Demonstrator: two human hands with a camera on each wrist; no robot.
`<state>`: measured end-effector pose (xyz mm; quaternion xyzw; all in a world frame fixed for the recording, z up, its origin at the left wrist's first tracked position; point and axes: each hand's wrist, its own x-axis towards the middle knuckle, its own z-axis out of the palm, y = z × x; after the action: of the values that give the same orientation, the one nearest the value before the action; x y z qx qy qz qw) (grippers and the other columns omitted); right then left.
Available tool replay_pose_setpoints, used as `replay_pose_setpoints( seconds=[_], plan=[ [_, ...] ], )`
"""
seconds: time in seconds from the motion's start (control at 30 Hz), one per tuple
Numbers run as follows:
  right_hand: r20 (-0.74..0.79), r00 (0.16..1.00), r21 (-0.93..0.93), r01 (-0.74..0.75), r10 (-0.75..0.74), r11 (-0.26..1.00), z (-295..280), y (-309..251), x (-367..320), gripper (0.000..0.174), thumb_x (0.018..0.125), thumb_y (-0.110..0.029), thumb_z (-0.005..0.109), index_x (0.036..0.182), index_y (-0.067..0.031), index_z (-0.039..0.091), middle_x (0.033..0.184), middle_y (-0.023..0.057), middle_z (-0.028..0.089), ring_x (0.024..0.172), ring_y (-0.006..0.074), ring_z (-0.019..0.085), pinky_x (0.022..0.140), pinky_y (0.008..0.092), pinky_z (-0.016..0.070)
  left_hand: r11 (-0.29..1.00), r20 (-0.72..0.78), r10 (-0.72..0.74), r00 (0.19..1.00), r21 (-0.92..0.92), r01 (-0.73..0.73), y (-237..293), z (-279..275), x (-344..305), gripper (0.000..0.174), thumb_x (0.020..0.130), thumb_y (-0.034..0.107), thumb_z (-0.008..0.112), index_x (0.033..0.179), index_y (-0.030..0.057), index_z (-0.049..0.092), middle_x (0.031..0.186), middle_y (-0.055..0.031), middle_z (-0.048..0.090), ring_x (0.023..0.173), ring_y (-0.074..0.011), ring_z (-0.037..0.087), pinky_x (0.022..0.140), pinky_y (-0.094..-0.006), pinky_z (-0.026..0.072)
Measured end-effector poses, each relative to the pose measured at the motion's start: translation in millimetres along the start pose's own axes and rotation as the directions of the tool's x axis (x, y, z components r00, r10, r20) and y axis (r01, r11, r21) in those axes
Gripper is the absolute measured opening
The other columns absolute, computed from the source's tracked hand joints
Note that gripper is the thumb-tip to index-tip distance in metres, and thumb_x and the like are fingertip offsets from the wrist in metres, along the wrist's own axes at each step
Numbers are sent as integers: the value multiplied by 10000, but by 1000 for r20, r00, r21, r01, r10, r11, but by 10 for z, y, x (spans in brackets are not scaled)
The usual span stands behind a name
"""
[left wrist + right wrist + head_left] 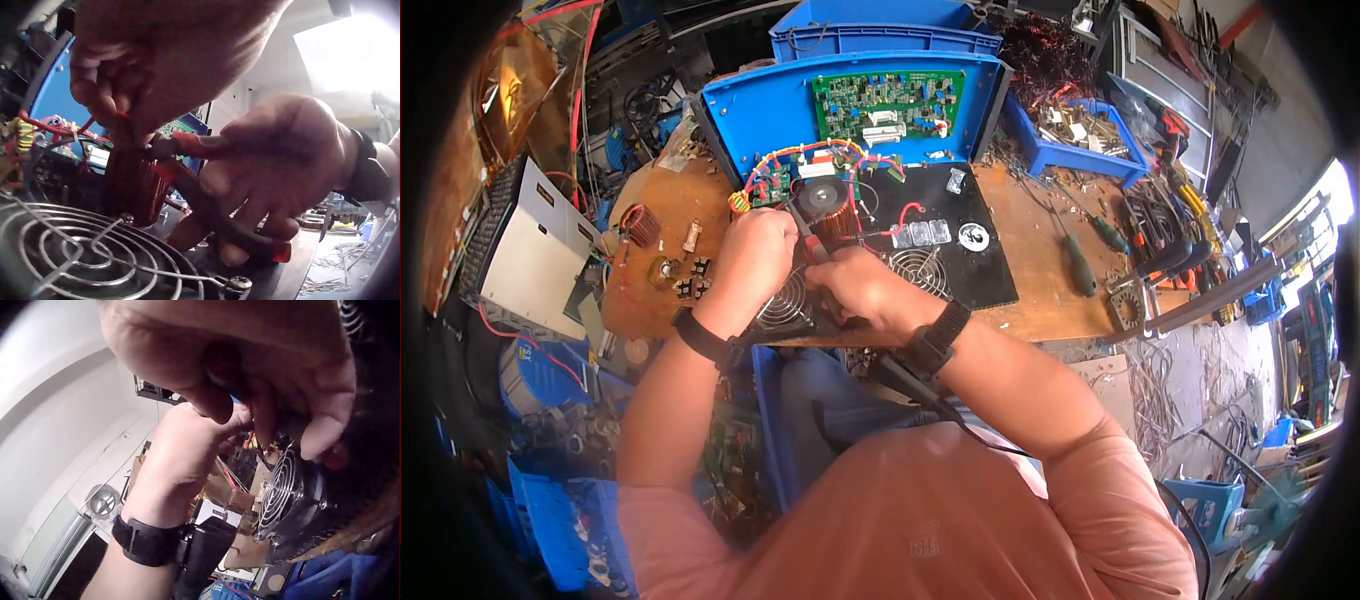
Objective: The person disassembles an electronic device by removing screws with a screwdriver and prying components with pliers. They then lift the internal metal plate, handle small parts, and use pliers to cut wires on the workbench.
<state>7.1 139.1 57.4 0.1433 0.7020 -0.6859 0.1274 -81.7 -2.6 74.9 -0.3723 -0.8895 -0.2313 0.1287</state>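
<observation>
My left hand (755,250) pinches a thin red wire (59,131) between thumb and fingers, above the copper-wound coil (134,187). My right hand (870,290) grips a pair of pliers (215,215) with red and black handles. In the left wrist view the pliers' head is right at my left fingertips, close over the coil; the cutting or gripping tip is hidden in shadow. Below both hands lies a black panel (988,282) with wire fan guards (920,270). Behind it stands a blue casing (755,115) carrying a green circuit board (850,100).
On the wooden table (1040,310) to the right lie a screwdriver (1080,265) and several hand tools. A blue bin (1045,155) of metal parts stands behind them. At left are a loose copper coil (640,226) and small parts. A white case (535,250) stands beside the table.
</observation>
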Motion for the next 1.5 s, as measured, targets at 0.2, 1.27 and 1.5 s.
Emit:
replay_pose_setpoints(
  seconds=[0.2, 1.27, 1.5],
  plan=[
    [-62, 998, 72, 37, -32, 997, 37, 37, 23, 234, 966, -222, 572, 961, 9, 608, 728, 59, 574, 602, 161, 571, 501, 307, 450, 992, 38, -21, 999, -127, 26, -6, -53, 30, 73, 828, 47, 646, 803, -5, 692, 803, -221, 663, 798, -397, 653, 717, -463, 521],
    [20, 996, 67, -89, 88, 994, 66, 105, -10, 188, 924, -139, 625, 924, 46, 589, 669, 54, 571, 510, 159, 569, 423, 312, 434, 987, -28, 22, 999, -155, -26, -10, -3, -31, 82, 843, 36, 657, 891, -14, 701, 833, -198, 678, 802, -360, 666, 716, -403, 518],
    [158, 975, 124, -177, 157, 976, -16, -29, 12, 178, 964, -139, 579, 1039, 23, 577, 844, 94, 617, 758, 224, 672, 622, 373, 621, 991, -29, 53, 998, -121, -56, -12, -39, -15, 77, 842, 45, 653, 883, -7, 692, 846, -196, 678, 816, -379, 657, 725, -422, 521]
  ],
)
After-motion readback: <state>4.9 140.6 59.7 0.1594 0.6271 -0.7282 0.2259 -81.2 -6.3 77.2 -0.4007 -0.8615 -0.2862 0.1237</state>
